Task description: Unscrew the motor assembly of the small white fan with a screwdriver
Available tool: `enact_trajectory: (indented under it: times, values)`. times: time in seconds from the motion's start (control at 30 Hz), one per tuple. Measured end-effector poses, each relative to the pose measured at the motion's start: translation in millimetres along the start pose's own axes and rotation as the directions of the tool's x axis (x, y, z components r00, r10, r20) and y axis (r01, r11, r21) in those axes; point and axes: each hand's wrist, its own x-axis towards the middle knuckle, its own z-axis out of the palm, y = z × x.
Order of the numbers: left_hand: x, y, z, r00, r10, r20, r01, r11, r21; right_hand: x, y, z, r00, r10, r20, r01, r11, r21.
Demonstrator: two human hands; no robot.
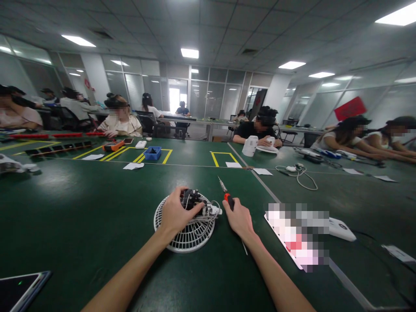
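Note:
My left hand point(177, 213) is closed around a black fan motor point(191, 198), thumb and fingers on either side of it. The motor rests on a round white fan grille point(190, 242) lying on the table, with pale wires point(208, 213) bunched at its right side. My right hand point(239, 220), just right of the grille, grips a screwdriver point(228, 199) with a red and black handle. Its slim metal tip points forward and left, apart from the motor. A thin rod point(244, 248) shows behind the right wrist; whether it belongs to the screwdriver is hidden.
The green table point(113, 225) spreads all around. Right of my hand lie a lit phone point(286, 242), partly blurred, and a white device point(341, 229). Another phone point(22, 288) is at the near left. Further off are a blue bin point(152, 153), a coiled cable point(300, 173) and several seated people.

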Motion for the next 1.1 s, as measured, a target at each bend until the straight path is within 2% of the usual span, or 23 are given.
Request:
enact_trajectory:
  times: [0.1, 0.2, 0.67, 0.83, 1.1]
  values:
    - [-0.2, 0.2, 0.0, 1.0, 0.016, -0.005, -0.016, 1.0, -0.007, 1.8, 0.7, -0.4, 0.997, -0.065, -0.046, 0.06, 0.992, -0.114]
    - [-0.2, 0.9, -0.4, 1.0, 0.018, -0.004, -0.018, 1.0, -0.006, 2.5, 1.0, -0.5, 0.994, -0.073, -0.077, 0.058, 0.981, -0.184]
    - [0.0, -0.9, 1.2, 1.0, 0.015, -0.009, -0.015, 1.0, -0.004, 0.3, 4.2, 9.6, 0.983, -0.157, -0.093, 0.122, 0.944, -0.308]
    - [-0.1, 0.4, 0.1, 1.0, 0.019, -0.016, -0.019, 1.0, 0.001, 1.0, 4.4, 10.9, 0.98, -0.183, -0.079, 0.149, 0.935, -0.321]
    - [-0.7, 0.8, -0.8, 1.0, 0.017, -0.006, -0.017, 1.0, -0.001, 3.2, 7.5, 12.1, 0.973, -0.222, -0.059, 0.201, 0.947, -0.251]
